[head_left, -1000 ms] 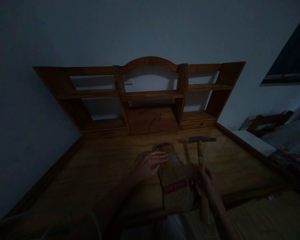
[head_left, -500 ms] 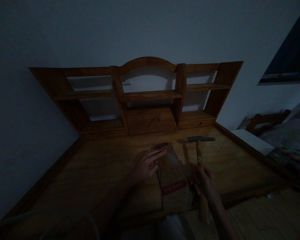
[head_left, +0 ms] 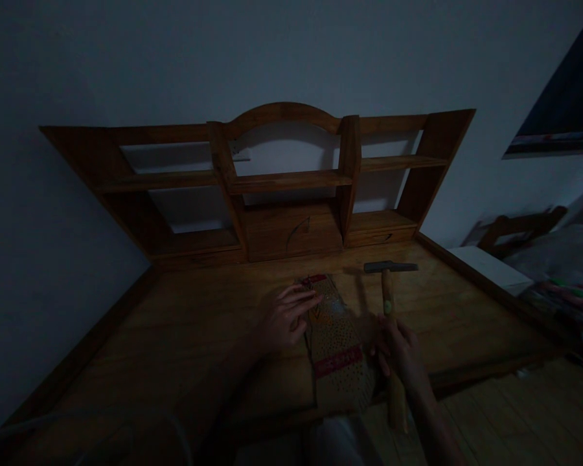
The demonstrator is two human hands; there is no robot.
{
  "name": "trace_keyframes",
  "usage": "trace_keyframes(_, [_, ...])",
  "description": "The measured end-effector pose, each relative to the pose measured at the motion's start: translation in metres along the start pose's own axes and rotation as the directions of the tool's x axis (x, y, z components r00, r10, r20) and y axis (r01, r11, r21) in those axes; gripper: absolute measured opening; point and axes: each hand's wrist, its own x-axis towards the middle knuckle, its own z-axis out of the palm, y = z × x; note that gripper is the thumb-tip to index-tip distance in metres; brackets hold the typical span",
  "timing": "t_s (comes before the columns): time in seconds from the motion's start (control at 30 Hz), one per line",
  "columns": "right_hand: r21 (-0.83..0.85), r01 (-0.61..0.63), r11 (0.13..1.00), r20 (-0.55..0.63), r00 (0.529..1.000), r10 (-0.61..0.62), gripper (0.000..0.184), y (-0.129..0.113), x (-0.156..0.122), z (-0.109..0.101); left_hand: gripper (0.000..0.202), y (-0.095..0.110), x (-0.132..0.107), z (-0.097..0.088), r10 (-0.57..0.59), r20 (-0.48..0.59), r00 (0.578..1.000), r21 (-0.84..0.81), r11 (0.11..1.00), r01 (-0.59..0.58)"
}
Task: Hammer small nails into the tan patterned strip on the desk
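Note:
My right hand [head_left: 399, 346] is wrapped round the wooden handle of a hammer [head_left: 391, 266], held upright with its dark metal head at the top. My left hand [head_left: 286, 317] reaches over the left edge of a strip of cardboard [head_left: 337, 336], fingers stretched out across its upper part. That cardboard is brown with red printed bands, and many small dark holes dot its surface. It lies on the wooden desktop [head_left: 214, 317] and reaches to the front edge. Dim light hides whether anything small lies under the left fingers.
A wooden shelf unit [head_left: 291, 184] with a closed middle compartment stands along the desktop's back, against the wall. Raised wooden edges [head_left: 486, 294] border the sides. Beyond the right side are a white surface [head_left: 488, 266], a wooden chair back [head_left: 522, 226] and plastic-wrapped items [head_left: 573, 304].
The left hand has drawn back slightly to the left over the cardboard. The right hand and hammer stay nearly still. The view has shifted a little.

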Motion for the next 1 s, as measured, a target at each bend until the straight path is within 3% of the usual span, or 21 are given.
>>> trace_keyframes(0.13, [0.027,0.005,1.000,0.014,1.000,-0.005,0.043,-0.0008,0.0002,0.0006,0.070,-0.0008,-0.0008,0.0018,-0.017,-0.011,1.000,-0.024,1.000,0.017])
trace_keyframes(0.4, [0.072,0.000,0.997,0.023,1.000,-0.002,0.040,-0.0006,0.0003,-0.0005,0.071,0.0018,0.0022,-0.0015,-0.149,-0.088,0.985,-0.228,0.966,0.125])
trace_keyframes(1.0, [0.066,0.007,0.998,0.017,1.000,-0.008,0.040,0.0022,0.0022,-0.0024,0.068,-0.0024,0.0021,0.0029,-0.117,-0.037,0.992,-0.166,0.980,0.110])
